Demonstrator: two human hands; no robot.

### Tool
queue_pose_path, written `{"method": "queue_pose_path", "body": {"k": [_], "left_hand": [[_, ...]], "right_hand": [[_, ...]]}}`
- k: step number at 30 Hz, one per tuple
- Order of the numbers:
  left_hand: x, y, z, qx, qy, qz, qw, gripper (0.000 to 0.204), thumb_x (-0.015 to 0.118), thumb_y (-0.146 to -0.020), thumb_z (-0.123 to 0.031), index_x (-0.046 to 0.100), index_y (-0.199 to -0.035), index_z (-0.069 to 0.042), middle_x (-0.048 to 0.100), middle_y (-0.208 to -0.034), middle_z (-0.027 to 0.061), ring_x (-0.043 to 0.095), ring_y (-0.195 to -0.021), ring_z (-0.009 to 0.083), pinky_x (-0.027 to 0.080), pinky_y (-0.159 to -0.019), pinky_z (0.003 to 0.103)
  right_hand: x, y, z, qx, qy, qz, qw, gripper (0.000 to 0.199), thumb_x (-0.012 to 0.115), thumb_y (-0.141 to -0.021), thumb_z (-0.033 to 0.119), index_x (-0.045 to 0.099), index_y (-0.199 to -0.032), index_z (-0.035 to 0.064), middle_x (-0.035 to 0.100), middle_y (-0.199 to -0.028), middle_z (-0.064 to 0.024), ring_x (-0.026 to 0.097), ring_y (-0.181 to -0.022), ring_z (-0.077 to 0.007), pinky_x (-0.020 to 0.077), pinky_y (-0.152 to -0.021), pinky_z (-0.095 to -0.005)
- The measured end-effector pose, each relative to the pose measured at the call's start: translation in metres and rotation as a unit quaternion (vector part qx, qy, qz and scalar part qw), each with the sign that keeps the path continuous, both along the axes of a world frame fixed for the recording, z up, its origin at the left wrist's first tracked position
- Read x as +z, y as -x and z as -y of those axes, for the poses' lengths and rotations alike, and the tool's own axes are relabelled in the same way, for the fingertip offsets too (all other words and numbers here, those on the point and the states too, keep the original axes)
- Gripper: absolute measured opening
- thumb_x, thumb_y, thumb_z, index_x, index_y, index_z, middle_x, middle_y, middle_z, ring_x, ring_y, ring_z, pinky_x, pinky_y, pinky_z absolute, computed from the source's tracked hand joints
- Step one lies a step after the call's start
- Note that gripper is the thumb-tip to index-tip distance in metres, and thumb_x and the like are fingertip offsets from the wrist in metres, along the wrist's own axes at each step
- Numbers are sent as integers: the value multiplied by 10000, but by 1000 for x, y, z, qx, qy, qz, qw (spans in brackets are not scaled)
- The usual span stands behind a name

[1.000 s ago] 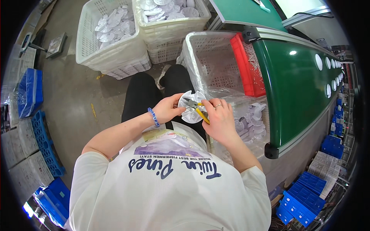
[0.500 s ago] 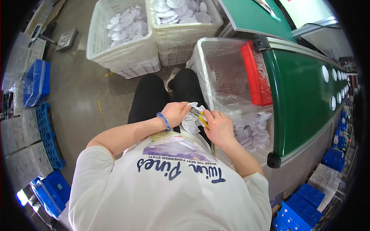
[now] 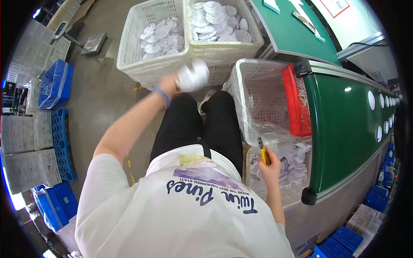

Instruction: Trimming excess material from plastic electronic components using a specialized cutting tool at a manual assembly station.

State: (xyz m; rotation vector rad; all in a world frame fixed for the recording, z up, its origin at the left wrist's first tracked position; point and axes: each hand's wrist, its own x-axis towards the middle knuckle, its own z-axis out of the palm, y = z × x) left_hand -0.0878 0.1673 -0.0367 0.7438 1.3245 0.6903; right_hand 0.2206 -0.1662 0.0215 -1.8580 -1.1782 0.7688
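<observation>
My left hand (image 3: 170,84) is stretched forward, closed on white round plastic parts (image 3: 193,76) that motion smears. It hangs just in front of the white crate (image 3: 129,58) of white discs (image 3: 165,36). My right hand (image 3: 271,165) grips yellow-handled pliers (image 3: 263,155), their dark jaws pointing forward. Below that hand, white plastic pieces (image 3: 297,165) lie in a lined crate at my right. How many parts the left hand holds, I cannot tell.
A second crate (image 3: 226,49) of discs stands beside the first. At right, a lined white crate (image 3: 258,107) holds a red tray (image 3: 292,103) of thin white scraps. A green conveyor (image 3: 340,129) carries white discs. A scale (image 3: 94,44) sits on the floor at left.
My hands have parted from my lap. The left has swung forward with the white parts toward the crates; the right has drawn back to the right with the pliers. The view has shifted.
</observation>
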Motion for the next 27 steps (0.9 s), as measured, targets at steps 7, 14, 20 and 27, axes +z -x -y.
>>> {"method": "queue_pose_path", "body": {"k": [7,14,20,27], "left_hand": [[14,46,-90,41,-37,215,975,167,500,-894,-126,572,-977,0,614,-829,97,579,-692,152,494,-582,209],[8,-21,27,-195,92,149,965,153,492,-861,-72,586,-959,-1,601,-811,61,572,-714,112,485,-598,195],[12,-31,76,-266,102,18,958,200,486,-859,-46,596,-1018,6,605,-791,25,560,-654,77,476,-592,175],[13,-18,88,-203,115,-11,972,201,479,-891,-84,600,-1032,-9,604,-781,8,561,-648,57,471,-580,164]], "right_hand": [[-141,-43,102,-315,-18,-82,945,431,545,-792,-30,454,-1213,-15,541,-1041,-81,531,-930,-163,429,-845,-276],[-250,-37,169,-306,254,41,917,345,591,-726,62,483,-1052,28,595,-915,-200,580,-868,-364,458,-742,-419],[-295,-34,140,-218,265,91,935,407,616,-698,92,480,-1078,42,603,-984,-196,567,-937,-393,457,-781,-462],[-336,-27,87,-237,388,120,883,559,696,-684,216,426,-1157,90,558,-1105,-185,509,-1079,-359,408,-901,-451]]}}
